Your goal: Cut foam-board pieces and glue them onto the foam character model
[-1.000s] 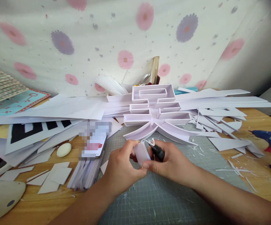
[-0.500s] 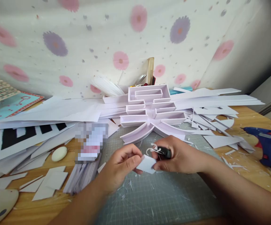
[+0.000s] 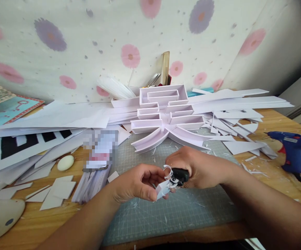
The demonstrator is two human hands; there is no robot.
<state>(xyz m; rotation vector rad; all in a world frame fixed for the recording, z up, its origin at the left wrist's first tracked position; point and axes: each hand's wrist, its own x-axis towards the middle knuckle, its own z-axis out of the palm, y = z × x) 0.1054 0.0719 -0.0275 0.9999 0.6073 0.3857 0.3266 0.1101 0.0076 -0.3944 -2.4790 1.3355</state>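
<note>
Between the thumb and fingers of my left hand (image 3: 142, 184) is a small white board piece (image 3: 163, 189), held tilted above the cutting mat (image 3: 150, 222). My right hand (image 3: 194, 166) is closed round a small black tool (image 3: 181, 175) whose kind I cannot make out. Its front end meets the upper right of the piece, and curled white shavings (image 3: 169, 173) hang there. Just beyond my hands stands a white letter-like board form (image 3: 146, 124) with thin upright walls and two curved legs.
A blue glue gun (image 3: 293, 149) stands at the right, its cord trailing down. White offcuts (image 3: 240, 126) lie behind it. At the left are a pixelated phone (image 3: 102, 149), a white egg-shaped object (image 3: 65, 163) and loose board pieces (image 3: 58, 191). Large white sheets (image 3: 69, 116) stretch along the back.
The black tool has moved down onto the piece, my right hand turning over it. My left hand has tilted the piece more steeply. The view has shifted slightly downward.
</note>
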